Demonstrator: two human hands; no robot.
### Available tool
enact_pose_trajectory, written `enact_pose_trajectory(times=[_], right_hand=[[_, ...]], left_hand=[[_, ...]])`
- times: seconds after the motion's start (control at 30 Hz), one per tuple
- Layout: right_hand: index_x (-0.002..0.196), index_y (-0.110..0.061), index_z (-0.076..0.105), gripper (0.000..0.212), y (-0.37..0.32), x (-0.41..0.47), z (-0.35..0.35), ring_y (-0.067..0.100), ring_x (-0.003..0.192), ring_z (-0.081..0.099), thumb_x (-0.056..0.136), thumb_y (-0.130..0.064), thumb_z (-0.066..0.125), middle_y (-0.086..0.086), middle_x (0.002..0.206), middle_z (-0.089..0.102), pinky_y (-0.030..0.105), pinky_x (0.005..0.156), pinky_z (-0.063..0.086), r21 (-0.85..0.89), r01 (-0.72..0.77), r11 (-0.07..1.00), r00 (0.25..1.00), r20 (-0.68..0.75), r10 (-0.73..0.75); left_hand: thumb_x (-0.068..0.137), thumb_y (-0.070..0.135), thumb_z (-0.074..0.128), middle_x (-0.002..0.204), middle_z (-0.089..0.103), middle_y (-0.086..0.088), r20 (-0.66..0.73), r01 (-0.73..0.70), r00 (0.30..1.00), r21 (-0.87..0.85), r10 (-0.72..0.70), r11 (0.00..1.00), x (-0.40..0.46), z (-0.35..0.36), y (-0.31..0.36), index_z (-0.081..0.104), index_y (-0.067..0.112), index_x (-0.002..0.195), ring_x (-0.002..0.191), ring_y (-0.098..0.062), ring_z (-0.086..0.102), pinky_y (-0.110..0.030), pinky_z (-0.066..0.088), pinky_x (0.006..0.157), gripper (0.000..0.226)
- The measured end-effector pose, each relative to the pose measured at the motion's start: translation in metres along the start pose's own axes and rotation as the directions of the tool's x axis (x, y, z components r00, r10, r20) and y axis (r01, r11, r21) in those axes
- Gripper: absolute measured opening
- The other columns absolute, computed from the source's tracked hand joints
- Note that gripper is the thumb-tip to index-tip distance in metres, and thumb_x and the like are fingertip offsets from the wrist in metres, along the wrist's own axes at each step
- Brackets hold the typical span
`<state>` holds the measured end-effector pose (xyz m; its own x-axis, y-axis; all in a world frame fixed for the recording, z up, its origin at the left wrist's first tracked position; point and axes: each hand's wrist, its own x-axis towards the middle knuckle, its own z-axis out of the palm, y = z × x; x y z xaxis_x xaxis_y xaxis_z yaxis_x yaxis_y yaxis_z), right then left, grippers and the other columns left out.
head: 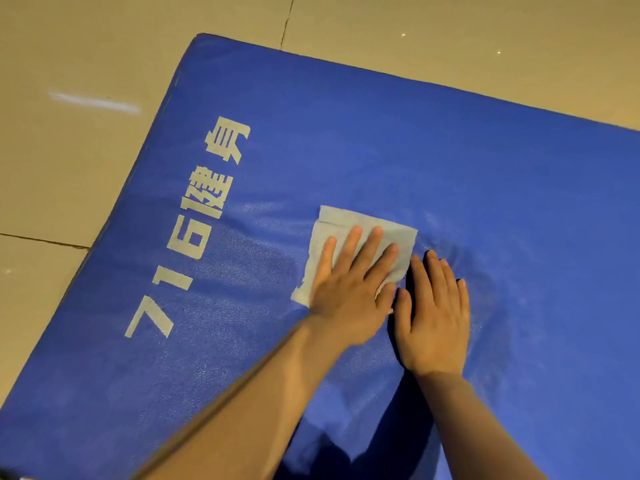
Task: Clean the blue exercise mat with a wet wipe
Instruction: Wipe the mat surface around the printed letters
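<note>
On the padded blue exercise mat (381,150), which lies on pale beige floor tiles (69,46), a rectangular white wet wipe (360,223) is spread flat. Left hand (349,289) lies palm-down on the wipe, fingers straight and slightly fanned, forearm reaching in from the lower left. Right hand (433,317) rests flat on the mat just beside it, fingers extended together, holding nothing.

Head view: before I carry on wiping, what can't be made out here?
- Blue mat: its right and near ends are cut off by the frame edges.
- Wet wipe: the left hand, flat on it, covers its near part.
- Mat under the right hand and both forearms: hidden.
- Dirt or wetness: glare and blur leave it unclear.
- White lettering: partly soft.
</note>
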<state>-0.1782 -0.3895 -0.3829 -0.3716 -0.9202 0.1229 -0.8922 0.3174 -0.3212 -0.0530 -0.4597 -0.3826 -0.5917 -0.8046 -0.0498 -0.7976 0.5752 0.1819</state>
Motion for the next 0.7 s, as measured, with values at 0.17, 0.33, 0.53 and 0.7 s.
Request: enact_pose_trajectory(times=[0.17,0.33,0.53,0.7], right_hand=[[0.143,-0.014,0.050,0.051,0.001,0.001,0.001,0.024,0.142,0.033,0.097,-0.032,0.033,0.008,0.152,0.043,0.042,0.118,0.015,-0.005,0.001,1.000,1.000,-0.006,-0.001],[0.141,-0.014,0.051,0.051,-0.001,0.001,0.000,0.025,0.142,0.034,0.097,-0.032,0.033,0.008,0.151,0.043,0.044,0.118,0.017,-0.004,0.009,1.000,1.000,-0.012,-0.009],[0.139,-0.013,0.052,0.049,0.001,0.001,-0.002,0.026,0.140,0.037,0.098,-0.031,0.034,0.008,0.149,0.046,0.042,0.118,0.017,0.000,0.007,1.000,1.000,-0.005,-0.007],[0.139,-0.016,0.050,0.054,-0.008,0.011,-0.019,0.007,0.132,0.044,0.095,-0.042,0.033,-0.016,0.141,0.046,0.042,0.116,0.030,0.383,-0.194,0.903,0.978,0.000,0.210]], left_hand=[[0.095,0.053,0.020,0.156,0.038,-0.005,0.062,0.014,0.998,0.002,-0.014,1.000,0.066,-0.001,-0.007,0.049,0.025,0.145,0.145,-0.030,0.034,-0.051,0.014,0.116,0.064],[0.102,0.052,0.016,0.157,0.038,-0.004,-0.056,-0.088,0.995,-0.218,0.078,0.972,0.038,-0.018,-0.016,0.049,0.023,0.145,0.148,-0.023,0.029,-0.045,0.005,0.120,0.062],[0.097,0.039,0.039,0.156,0.038,-0.011,-0.151,0.230,0.954,-0.180,-0.258,0.956,-0.073,-0.029,-0.040,0.048,0.014,0.145,0.145,-0.028,0.029,-0.048,0.010,0.119,0.055],[0.097,0.044,0.031,0.154,0.038,-0.019,-0.045,0.322,0.946,0.003,-0.322,0.947,-0.097,-0.011,-0.050,0.045,0.008,0.147,0.143,-0.038,0.031,-0.061,0.018,0.114,0.063]])
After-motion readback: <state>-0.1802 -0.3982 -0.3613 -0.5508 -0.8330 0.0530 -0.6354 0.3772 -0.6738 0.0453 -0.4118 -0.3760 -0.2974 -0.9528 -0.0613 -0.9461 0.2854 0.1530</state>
